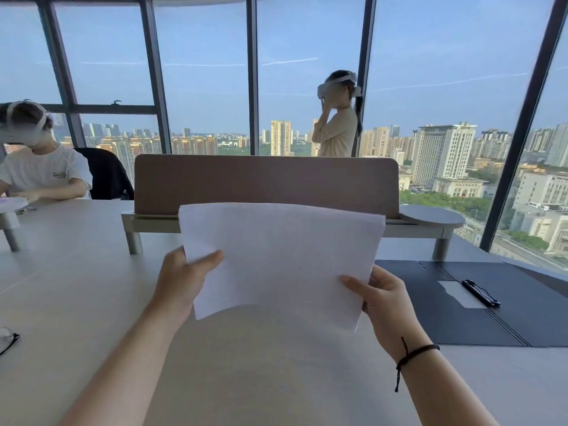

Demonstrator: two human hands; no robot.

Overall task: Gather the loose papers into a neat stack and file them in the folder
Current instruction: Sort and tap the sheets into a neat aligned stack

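Observation:
A stack of white papers (281,256) is held up above the desk, slightly bowed, at the centre of the head view. My left hand (181,279) grips its left edge, thumb on the front. My right hand (382,298) grips its lower right corner, thumb on the front; a dark cord bracelet is on that wrist. A dark blue folder (430,309) lies open flat on the desk to the right of my right hand, with a black metal clip (481,293) near its spine and a small white label beside it.
A brown divider panel (266,182) on a raised shelf stands behind the papers. A seated person (40,167) works at the far left; another person (336,118) stands beyond the divider by the windows. Glasses (7,338) lie at the left edge of the light desk (76,302).

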